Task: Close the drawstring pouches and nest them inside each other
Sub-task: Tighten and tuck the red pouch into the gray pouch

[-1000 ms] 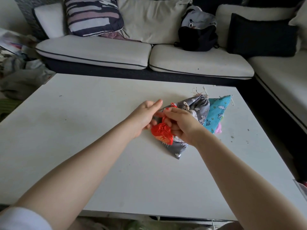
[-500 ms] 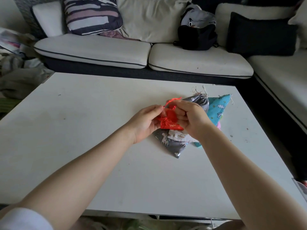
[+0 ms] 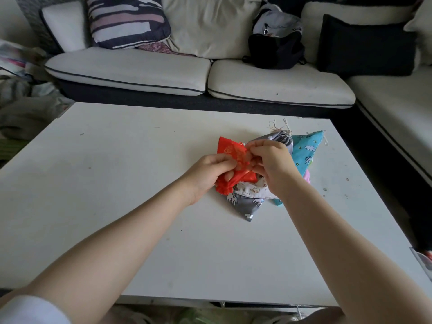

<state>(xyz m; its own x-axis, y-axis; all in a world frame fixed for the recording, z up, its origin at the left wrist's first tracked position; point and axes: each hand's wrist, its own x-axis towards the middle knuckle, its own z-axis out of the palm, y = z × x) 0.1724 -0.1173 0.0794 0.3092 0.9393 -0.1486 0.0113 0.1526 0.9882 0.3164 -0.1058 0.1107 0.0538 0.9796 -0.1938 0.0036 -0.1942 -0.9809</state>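
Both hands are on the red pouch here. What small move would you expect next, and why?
Probably drawing its cord tight. The left hand and right hand both pinch the red pouch, raised above the grey pouch and blue pouch on the table. Its top looks spread, not cinched, so closing likely comes before nesting.

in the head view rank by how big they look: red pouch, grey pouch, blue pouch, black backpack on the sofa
1. black backpack
2. grey pouch, partly hidden
3. and 4. red pouch and blue pouch: both partly covered, too close to rank
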